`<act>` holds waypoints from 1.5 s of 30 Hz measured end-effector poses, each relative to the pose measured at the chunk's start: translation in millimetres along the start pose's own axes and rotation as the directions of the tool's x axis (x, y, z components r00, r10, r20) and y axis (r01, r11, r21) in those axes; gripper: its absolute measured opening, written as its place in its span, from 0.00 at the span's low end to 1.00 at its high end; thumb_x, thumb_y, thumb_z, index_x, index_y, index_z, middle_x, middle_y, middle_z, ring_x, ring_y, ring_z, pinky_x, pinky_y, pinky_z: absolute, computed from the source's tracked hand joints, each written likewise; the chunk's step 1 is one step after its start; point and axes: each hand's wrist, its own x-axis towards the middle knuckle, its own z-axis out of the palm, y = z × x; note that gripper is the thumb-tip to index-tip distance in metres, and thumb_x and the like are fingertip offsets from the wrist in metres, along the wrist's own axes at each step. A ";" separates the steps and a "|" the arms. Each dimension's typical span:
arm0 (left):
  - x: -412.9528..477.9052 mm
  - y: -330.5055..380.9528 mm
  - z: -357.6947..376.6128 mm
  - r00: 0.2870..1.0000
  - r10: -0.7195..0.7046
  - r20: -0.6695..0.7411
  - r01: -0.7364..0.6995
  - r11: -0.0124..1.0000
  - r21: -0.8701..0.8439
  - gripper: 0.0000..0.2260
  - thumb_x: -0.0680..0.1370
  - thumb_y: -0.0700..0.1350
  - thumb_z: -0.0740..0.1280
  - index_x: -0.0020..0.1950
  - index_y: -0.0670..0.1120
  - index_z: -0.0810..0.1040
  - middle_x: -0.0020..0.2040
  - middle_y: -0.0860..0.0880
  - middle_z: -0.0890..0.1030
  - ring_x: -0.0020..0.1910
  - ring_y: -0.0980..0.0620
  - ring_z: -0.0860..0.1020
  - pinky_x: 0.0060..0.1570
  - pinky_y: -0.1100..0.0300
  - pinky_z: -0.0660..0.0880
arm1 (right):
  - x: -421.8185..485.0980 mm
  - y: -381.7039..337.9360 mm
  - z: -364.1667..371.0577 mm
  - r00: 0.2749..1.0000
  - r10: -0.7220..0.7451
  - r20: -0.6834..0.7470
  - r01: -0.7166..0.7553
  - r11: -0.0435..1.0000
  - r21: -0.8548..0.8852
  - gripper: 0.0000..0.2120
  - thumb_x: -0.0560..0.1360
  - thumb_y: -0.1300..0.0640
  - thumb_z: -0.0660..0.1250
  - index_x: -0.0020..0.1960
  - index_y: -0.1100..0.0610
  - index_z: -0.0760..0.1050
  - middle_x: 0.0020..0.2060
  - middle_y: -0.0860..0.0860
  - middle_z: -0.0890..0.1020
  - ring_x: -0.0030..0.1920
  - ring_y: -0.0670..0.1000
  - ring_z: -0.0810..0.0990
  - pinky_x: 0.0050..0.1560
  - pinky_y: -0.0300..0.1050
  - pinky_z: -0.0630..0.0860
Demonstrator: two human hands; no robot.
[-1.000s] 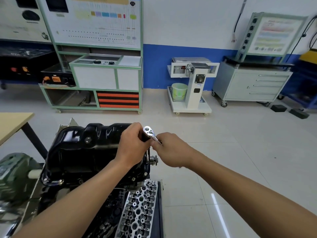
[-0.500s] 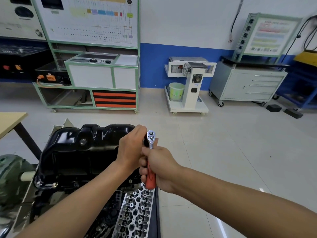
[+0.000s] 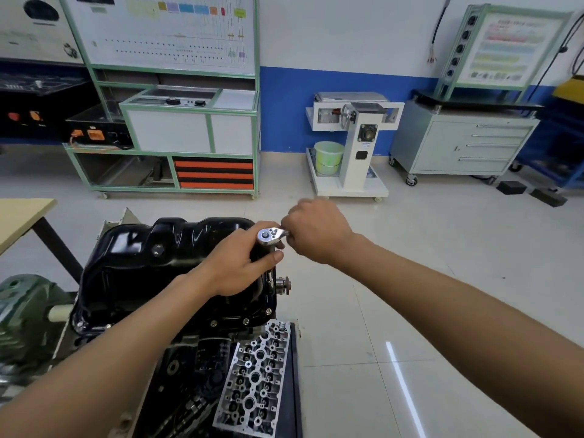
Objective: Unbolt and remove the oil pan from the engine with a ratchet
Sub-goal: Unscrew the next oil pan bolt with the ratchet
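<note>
Head view, the only one I have: I'm in the unbolting step, working a bolt on the right-hand edge of the oil pan (image 3: 151,263). My left hand (image 3: 243,260) is curled round the upright shaft just under the ratchet (image 3: 270,235), fingers and thumb wrapped to steady it. My right hand (image 3: 316,230) is closed in a fist on the handle, just right of the chrome head. The handle itself is hidden inside the fist, and that hand is a touch blurred. The extension (image 3: 270,278) drops from under my left hand down the pan's side wall toward the flange. I can't see the socket on its bolt.

The pan is glossy black and looks like stamped steel. It sits uppermost on the upturned engine (image 3: 189,368), seated on the block all round as far as I can see. Flange bolts (image 3: 268,310) show along the near edge, so I judge there are plenty of fasteners left before the pan can lift.

The next move, as I read it, is to sweep the handle with the left hand holding the shaft square, so the socket doesn't slip off the bolt. A bare cylinder head (image 3: 256,377) lies just in front, below the pan.
</note>
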 end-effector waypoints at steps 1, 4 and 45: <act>0.7 -0.1 -3.5 0.999 0.000 0.049 0.001 1.000 -0.004 0.11 0.78 0.61 0.64 0.57 0.59 0.76 0.45 0.55 0.82 0.46 0.52 0.80 0.52 0.53 0.76 | 3.4 1.6 -0.7 0.998 -0.054 -0.020 0.054 0.998 -0.022 0.07 0.76 0.56 0.63 0.40 0.52 0.76 0.38 0.49 0.79 0.42 0.54 0.74 0.39 0.45 0.59; 3.7 -1.2 -8.1 0.994 -0.008 0.108 0.000 0.997 0.071 0.07 0.78 0.62 0.64 0.45 0.61 0.76 0.40 0.54 0.81 0.42 0.51 0.79 0.51 0.48 0.75 | 5.4 1.2 -0.8 0.999 -0.041 -0.006 0.041 0.999 0.008 0.07 0.78 0.55 0.61 0.41 0.52 0.73 0.40 0.50 0.80 0.41 0.55 0.75 0.43 0.47 0.68; 2.4 -5.9 11.4 0.989 -0.064 -0.135 0.114 0.909 0.401 0.31 0.68 0.65 0.54 0.56 0.45 0.78 0.42 0.52 0.84 0.56 0.45 0.76 0.44 0.51 0.75 | -31.0 -30.5 -46.7 0.745 -0.144 0.652 -0.342 0.757 0.557 0.29 0.77 0.34 0.59 0.34 0.56 0.82 0.33 0.53 0.84 0.29 0.50 0.84 0.33 0.43 0.80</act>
